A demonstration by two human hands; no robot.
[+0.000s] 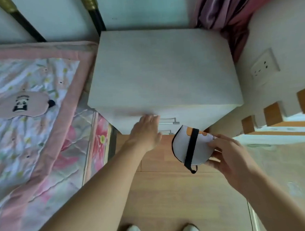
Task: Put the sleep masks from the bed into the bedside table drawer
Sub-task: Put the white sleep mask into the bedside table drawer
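The left hand (145,131) reaches to the upper drawer handle (167,121) of the bedside table (163,70); whether its fingers grip the handle cannot be told. Both drawers appear closed. The right hand (228,155) pinches a white sleep mask (190,147) with a black strap, held in front of the table. A pink panda sleep mask (21,105) lies on the bed (43,138).

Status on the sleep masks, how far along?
Nothing stowed yet: both drawers of the pale wooden bedside table look closed. In hand: the right hand pinches the white sleep mask with a black strap, while the left hand reaches at the top drawer's metal handle. Left: the pink panda sleep mask lies on the floral quilt.
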